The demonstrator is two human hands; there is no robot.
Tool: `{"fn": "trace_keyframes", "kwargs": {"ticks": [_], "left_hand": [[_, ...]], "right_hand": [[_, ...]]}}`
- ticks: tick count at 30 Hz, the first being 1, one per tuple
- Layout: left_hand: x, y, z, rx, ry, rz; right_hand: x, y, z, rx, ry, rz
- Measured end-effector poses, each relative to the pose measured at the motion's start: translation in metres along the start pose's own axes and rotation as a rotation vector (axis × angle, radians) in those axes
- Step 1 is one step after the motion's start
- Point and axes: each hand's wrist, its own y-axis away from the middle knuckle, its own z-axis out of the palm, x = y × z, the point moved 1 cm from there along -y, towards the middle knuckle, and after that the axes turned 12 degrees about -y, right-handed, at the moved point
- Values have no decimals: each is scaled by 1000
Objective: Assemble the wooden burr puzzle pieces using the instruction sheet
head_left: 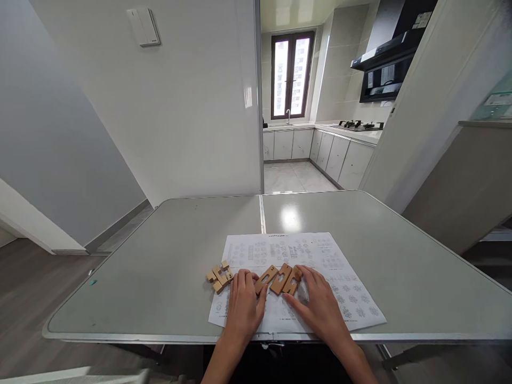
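Three flat wooden puzzle pieces with slots cut in them lie slanted side by side on a printed sheet (320,266). My left hand (243,301) has its thumb and fingers around the near left end of the left piece (267,277), marked 2. Between my hands lies the middle piece (280,279). My right hand (318,300) pinches the right piece (293,280) between thumb below and fingers above. Left of my left hand, a cluster of lighter notched wooden pieces (219,276) rests partly on the sheet's edge.
The grey folding table (192,229) has a metal seam down its middle and a metal rim. A small green scrap (93,282) lies near its left edge. Beyond are a white wall (200,106) and a kitchen doorway with cabinets (328,152).
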Motion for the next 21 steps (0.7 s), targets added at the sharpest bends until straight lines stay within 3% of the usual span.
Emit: {"fn": "trace_keyframes", "kwargs": {"ticks": [6, 12, 21], "left_hand": [[-1, -1, -2, -2, -4, 6], [-2, -6, -11, -86, 66, 26], [21, -1, -20, -166, 388, -142]], "right_hand": [[-7, 6, -9, -25, -137, 22], [-12, 8, -16, -36, -390, 50], [-12, 5, -28, 41, -749, 216]]}}
